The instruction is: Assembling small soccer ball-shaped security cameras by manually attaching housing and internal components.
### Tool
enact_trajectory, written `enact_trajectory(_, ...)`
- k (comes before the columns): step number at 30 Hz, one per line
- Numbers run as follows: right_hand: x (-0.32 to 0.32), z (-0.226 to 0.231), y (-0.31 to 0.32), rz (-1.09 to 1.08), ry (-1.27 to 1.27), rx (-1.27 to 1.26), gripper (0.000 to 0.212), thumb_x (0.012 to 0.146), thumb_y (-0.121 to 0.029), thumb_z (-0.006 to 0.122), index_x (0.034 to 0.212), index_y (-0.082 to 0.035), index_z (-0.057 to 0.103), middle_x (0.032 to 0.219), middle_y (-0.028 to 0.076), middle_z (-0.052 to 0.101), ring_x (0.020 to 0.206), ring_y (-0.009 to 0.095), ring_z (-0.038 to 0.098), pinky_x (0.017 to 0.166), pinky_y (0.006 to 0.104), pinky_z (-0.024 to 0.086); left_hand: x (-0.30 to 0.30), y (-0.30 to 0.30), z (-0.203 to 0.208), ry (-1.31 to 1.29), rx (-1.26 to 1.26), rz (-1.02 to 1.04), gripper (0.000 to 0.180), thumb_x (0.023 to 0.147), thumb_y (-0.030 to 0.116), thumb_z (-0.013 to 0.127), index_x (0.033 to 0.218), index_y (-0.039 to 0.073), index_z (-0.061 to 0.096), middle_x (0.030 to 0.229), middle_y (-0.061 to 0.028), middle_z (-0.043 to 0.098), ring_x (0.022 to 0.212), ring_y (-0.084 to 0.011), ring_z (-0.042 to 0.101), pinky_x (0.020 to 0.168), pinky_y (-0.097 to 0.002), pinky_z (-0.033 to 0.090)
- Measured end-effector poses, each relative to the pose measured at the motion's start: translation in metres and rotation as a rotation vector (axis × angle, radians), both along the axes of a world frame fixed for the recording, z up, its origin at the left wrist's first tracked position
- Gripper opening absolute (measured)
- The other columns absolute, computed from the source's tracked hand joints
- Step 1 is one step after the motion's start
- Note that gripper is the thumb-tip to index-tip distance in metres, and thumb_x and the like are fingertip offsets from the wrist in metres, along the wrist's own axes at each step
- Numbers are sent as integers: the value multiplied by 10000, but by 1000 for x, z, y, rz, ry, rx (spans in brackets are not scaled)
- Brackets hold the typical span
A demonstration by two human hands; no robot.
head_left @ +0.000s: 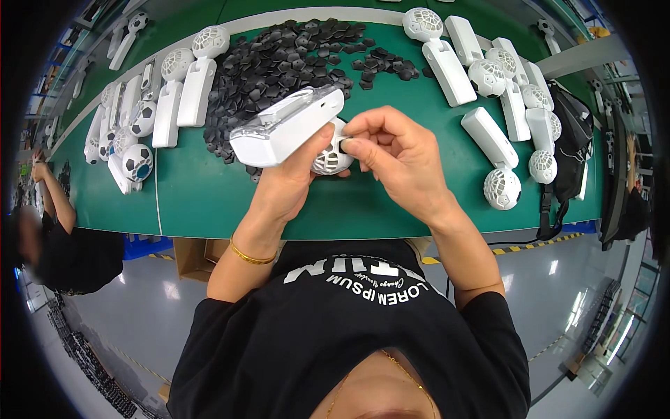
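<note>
My left hand (289,178) is wrapped round a white handheld device (283,133) with a long body and a clear plastic cover, tilted above the green table. At its near end is a white openwork ball (331,159) patterned like a football, partly covered by my fingers. My right hand (408,157) is closed in a pinch against the ball's right side. Between thumb and forefinger shows the edge of a small black piece (343,144); the rest of it is hidden. Just beyond lies a heap of loose black pentagon pieces (255,77).
Similar ball-headed devices stand in a group at the left (167,112) and another at the right (488,136). Some left ones have black patches on the ball. A black bag (569,133) lies at the right edge. Another person (63,230) works at the far left.
</note>
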State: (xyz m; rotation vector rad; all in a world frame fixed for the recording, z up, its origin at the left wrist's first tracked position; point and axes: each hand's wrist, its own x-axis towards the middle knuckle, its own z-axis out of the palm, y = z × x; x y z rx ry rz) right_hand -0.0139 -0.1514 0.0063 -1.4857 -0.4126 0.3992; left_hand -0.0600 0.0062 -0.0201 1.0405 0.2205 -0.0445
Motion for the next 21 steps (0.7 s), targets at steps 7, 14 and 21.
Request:
enact_trajectory(7, 11, -6, -5, 90, -221, -174, 121, 857, -33, 675, 954, 0, 609, 844, 24, 629, 731, 54, 583, 611, 189, 469, -4, -2, -3, 4, 73, 4, 320, 915, 160, 629, 1189, 17, 548, 1022, -71, 621, 842, -130, 635, 626, -275, 574)
enact_trajectory(14, 4, -15, 0, 81, 50, -38, 120, 870, -57, 678, 897, -3, 574, 817, 30, 620, 724, 70, 603, 626, 188, 478, -8, -4, -6, -13, 106, 65, 304, 909, 156, 638, 1164, 7, 567, 998, -75, 625, 822, -136, 636, 626, -271, 576)
enact_trajectory(21, 1, -19, -1, 34, 96, 1, 136, 884, -78, 668, 868, -8, 553, 794, 39, 618, 699, 86, 604, 640, 214, 512, -9, -5, -7, -27, 115, 87, 283, 913, 145, 630, 1146, -6, 574, 988, -82, 624, 788, -143, 633, 620, -275, 569)
